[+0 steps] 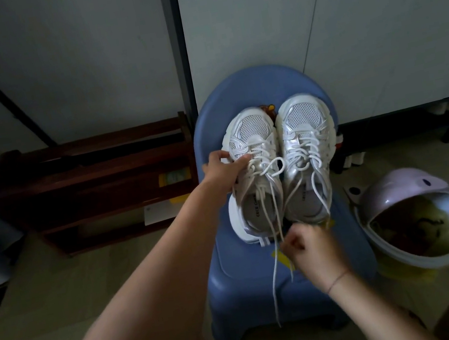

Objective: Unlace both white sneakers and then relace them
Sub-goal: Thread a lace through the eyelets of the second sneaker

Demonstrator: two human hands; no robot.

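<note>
Two white sneakers stand side by side, toes away from me, on a blue plastic stool (267, 282). My left hand (222, 170) grips the left sneaker (252, 165) at its side, thumb on the laces near the toe. My right hand (305, 245) sits just below the heels, its fingers curled round the loose white lace ends (276, 274) of the left sneaker, which hang down over the stool's front. The right sneaker (308, 149) is laced, with its untied ends trailing toward the heel.
A dark wooden rack (94, 189) stands on the floor to the left. A lilac bin with an open lid (412, 220) sits to the right of the stool. Grey cabinet panels (310, 19) rise behind it.
</note>
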